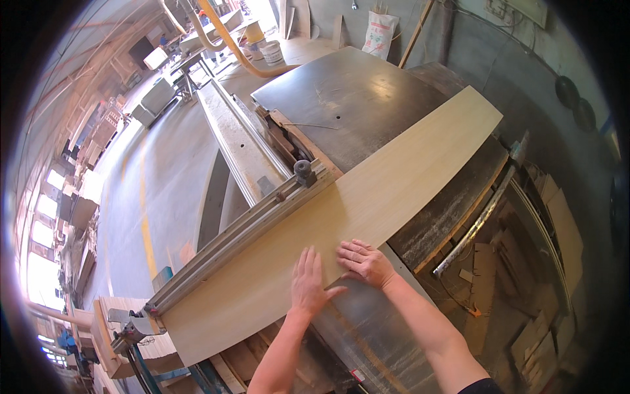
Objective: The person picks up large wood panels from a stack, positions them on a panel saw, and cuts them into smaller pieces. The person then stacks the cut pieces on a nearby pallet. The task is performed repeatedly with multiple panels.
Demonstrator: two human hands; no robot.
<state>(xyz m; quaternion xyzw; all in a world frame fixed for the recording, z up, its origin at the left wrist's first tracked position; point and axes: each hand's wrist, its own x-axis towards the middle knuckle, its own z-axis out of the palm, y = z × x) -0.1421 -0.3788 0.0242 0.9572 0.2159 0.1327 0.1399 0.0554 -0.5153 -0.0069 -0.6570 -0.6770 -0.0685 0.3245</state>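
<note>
Head view: we have the long pale veneered panel (341, 210) flat on the saw tabletop (354, 98), running 7 to 1 o'clock along the metal fence (243, 226).
Left hand (308, 284): open, palm flat on the panel.
Right hand (364, 262): open, fingers spread at the panel's near edge.
Risk: we judge the panel could drift off the fence; both hands press one spot.
Around: fence knob (304, 172) at 11 o'clock, yellow hose (230, 39) at 12, scrap offcuts (538, 328) at 4.
</note>
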